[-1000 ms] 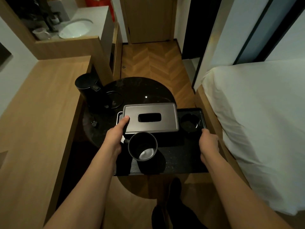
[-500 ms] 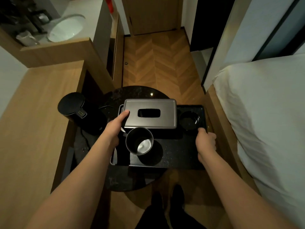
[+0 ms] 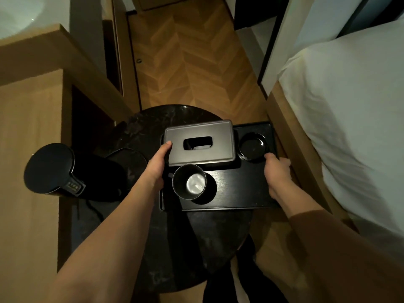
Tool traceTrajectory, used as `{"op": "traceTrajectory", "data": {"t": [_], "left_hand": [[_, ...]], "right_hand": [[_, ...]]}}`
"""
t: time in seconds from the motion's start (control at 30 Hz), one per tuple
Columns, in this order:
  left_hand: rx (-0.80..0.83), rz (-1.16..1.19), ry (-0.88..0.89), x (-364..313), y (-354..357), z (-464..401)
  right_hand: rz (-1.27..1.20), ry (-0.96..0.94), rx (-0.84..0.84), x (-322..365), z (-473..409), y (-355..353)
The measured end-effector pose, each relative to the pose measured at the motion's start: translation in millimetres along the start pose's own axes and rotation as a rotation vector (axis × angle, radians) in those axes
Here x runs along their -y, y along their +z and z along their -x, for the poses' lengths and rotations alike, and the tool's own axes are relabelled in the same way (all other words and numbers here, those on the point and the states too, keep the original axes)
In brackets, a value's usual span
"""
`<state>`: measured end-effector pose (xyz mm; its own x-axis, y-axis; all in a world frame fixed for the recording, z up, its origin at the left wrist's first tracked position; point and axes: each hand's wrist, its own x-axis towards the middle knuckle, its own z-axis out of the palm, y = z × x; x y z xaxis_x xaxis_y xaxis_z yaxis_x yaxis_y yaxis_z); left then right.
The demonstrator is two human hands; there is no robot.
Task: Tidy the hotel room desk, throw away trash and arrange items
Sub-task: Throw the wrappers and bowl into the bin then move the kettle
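Progress, judged: arranging is mid-way. A black tray [image 3: 236,193] is held over the round dark desk [image 3: 153,127], overhanging its right edge toward the bed [image 3: 349,106]. Three items are already grouped on it: tissue box [image 3: 199,142] at the back left, cup [image 3: 189,181] just in front of the box, round dark dish [image 3: 252,146] at the back right. No loose trash can be made out on the desk, but the scene is dim, so small bits could be missed. The kettle [image 3: 56,169] is seen left of the tray, apart from it, with a dark round base [image 3: 129,158] beside it; a cord trails down from there. Still to do, as a guess: tray to be squared up and set fully on the desk, kettle to be put back in place.

Hands:
- Left hand [image 3: 156,165]: placed at the tray's left side, thumb pressed against the near left corner of the tissue box. The other fingers are hidden below the edge; likely curled under the tray, not confirmed.
- Right hand [image 3: 276,171]: closed over the tray's right rim, thumb on top next to the dish, fingers wrapped around the edge.
- Both forearms are stretched forward and down, roughly symmetric, a two-handed carry or slide pose.

Whether the tray is lifted or resting on the desk cannot be told.
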<state>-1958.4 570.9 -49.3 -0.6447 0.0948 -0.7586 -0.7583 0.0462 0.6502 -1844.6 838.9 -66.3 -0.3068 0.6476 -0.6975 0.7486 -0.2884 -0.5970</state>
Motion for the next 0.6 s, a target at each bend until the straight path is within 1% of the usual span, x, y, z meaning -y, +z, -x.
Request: {"op": "traceTrajectory", "data": {"t": [0.23,0.4,0.5,0.6], "left_hand": [[-0.046,-0.014,-0.051,-10,-19,-40],[-0.138,0.025,-0.099,-22,-33,-76],[-0.223,0.038,-0.191,-13,-62,-122],[-0.258,-0.005,-0.249,10,-97,-177]], "right_hand": [[0.023,0.009,0.076,26,-14,44],[0.080,-0.025,0.083,38,-21,68],[0.107,-0.042,0.102,42,-25,80],[0.133,-0.057,0.102,45,-32,90]]}}
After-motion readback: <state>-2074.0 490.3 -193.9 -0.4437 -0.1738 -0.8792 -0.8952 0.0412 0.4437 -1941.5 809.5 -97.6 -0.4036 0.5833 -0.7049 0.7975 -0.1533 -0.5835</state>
